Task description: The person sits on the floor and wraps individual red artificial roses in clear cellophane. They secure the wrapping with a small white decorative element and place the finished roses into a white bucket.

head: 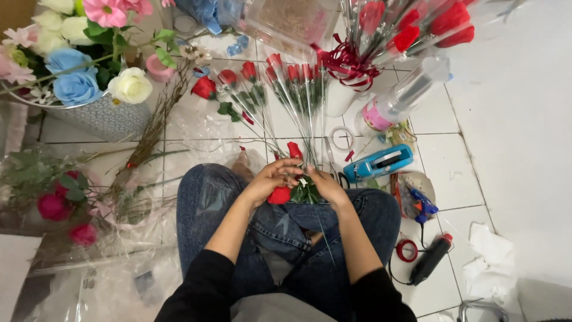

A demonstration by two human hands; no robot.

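Note:
I sit cross-legged on a white tiled floor. My left hand point(271, 177) and my right hand point(326, 185) meet above my knees, both closed around a small bunch of artificial red roses point(280, 195) with green leaves point(305, 192). One red bud point(294, 149) sticks up just beyond my fingers. A thin green stem point(325, 238) hangs down from the bunch over my jeans. Several single red roses wrapped in clear sleeves point(286, 89) lie fanned out on the floor just beyond my hands.
A blue tape dispenser point(378, 162), a tape roll point(342, 138), a glue gun point(422, 206), red tape point(407, 250) and a black bottle point(432, 258) lie right. A patterned pot of pastel flowers point(77, 83) stands far left; cellophane with pink flowers point(53, 206) lies left.

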